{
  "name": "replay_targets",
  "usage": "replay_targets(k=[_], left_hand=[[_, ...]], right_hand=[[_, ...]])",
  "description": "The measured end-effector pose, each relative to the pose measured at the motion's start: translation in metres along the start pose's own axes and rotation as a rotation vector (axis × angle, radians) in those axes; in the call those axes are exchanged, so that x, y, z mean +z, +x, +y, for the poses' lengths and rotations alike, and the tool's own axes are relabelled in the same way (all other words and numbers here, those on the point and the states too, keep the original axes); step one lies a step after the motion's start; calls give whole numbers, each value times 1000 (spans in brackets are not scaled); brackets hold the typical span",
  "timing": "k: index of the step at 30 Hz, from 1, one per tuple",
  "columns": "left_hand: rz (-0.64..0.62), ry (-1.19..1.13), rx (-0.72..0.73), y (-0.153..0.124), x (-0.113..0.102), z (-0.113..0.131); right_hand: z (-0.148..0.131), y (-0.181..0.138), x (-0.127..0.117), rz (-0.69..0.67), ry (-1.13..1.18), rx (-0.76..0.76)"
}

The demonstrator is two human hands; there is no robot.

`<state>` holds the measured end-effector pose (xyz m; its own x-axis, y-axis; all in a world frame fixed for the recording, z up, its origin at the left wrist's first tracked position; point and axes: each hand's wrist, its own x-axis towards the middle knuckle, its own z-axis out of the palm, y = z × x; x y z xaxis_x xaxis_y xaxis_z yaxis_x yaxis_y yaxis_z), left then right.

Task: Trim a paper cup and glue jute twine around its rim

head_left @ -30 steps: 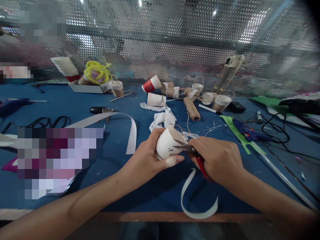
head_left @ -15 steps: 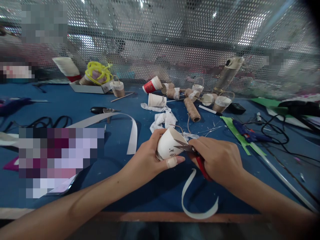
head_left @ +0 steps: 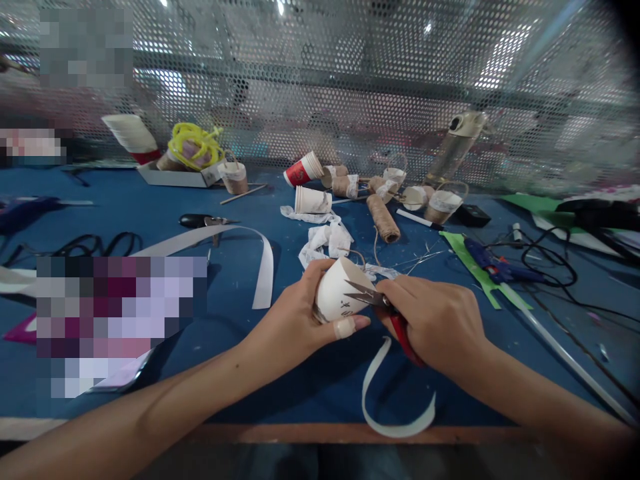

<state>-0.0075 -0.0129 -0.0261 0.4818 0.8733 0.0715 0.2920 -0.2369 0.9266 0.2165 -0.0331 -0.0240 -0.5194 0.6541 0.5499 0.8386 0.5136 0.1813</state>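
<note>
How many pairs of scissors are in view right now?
2. The red-handled scissors are in the right hand, blades at the white paper cup held by the left hand; the black-handled scissors lie on the blue table beyond, to the left. More may hide in clutter.

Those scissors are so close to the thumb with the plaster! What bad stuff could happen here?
The scissors in the right hand have open blades at the white paper cup, close to the left hand and its thumb; a slip might nick it. The thin cup could squash or tear crookedly. The curled paper strip lies at the table edge and might slide off.
</note>
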Motion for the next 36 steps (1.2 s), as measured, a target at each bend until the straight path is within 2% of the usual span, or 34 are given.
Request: replay_targets(k=[5, 11, 15, 23, 36], left_hand=[[33, -7, -18, 0, 1, -1], [20, -22, -34, -3, -1, 7], [-15, 21, -39, -3, -5, 9], [14, -59, -53, 0, -2, 6], [-2, 35, -65, 3, -3, 2]], right_hand=[[0, 0, 1, -7, 19, 22], [7, 2, 0, -9, 148, 117], [12, 4, 1, -36, 161, 95], [8, 3, 1, -96, 104, 62], [4, 2, 0, -57, 19, 36]])
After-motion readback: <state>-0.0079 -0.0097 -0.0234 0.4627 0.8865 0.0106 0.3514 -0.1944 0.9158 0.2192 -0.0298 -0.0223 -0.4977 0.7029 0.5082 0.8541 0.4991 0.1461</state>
